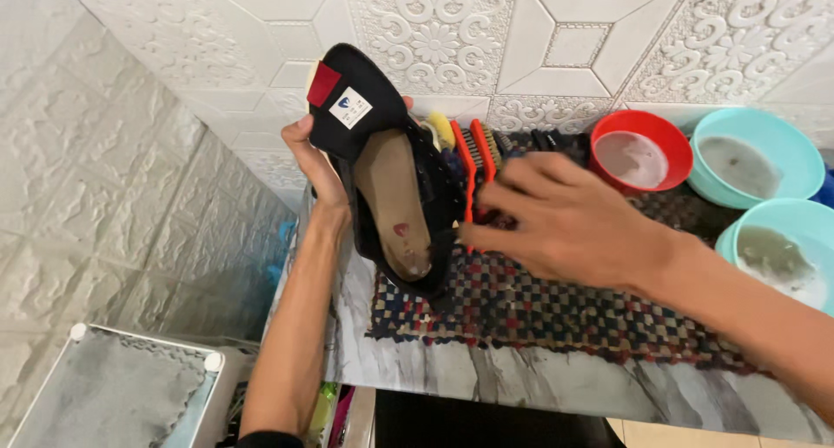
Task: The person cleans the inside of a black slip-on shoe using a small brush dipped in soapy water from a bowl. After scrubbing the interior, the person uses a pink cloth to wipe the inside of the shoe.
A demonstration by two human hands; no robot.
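Side stand: a pale, glass-topped stand [117, 387] with white corner caps sat low beyond the table's left edge, a grey cloth lying on its top.
Left hand: the left hand [314, 157] was raised above the table's left edge, its fingers wrapped around the back of a black shoe, thumb at the heel side; the grip was closed on the shoe.
Black shoe: the black shoe [391, 170] was held upright and tilted, its opening turned to the camera so that the tan insole showed; a red tab and a white label sat on the tongue at the top. It hung in the air over the left end of the mat, clear of the table.
Table: the marble-patterned table [521, 383] stood against a white embossed tiled wall.
Mat: a woven checked mat [539, 313] in dark red, blue and white covered the table's middle.
Brushes: orange-backed brushes [473, 157] stood near the table's far edge, just beside the shoe, with a yellow one behind them.
Right hand: the right hand [565, 218] reached in from the right, palm down, its fingers [486, 231] curled and close together at the shoe's side by the orange brushes; whether they pinched anything I cannot tell.
Red bowl: a red bowl [641, 152] of cloudy liquid stood at the far edge.
Teal bowls: two teal bowls [754, 157] of murky water stood at the far right corner, one nearer than the other.
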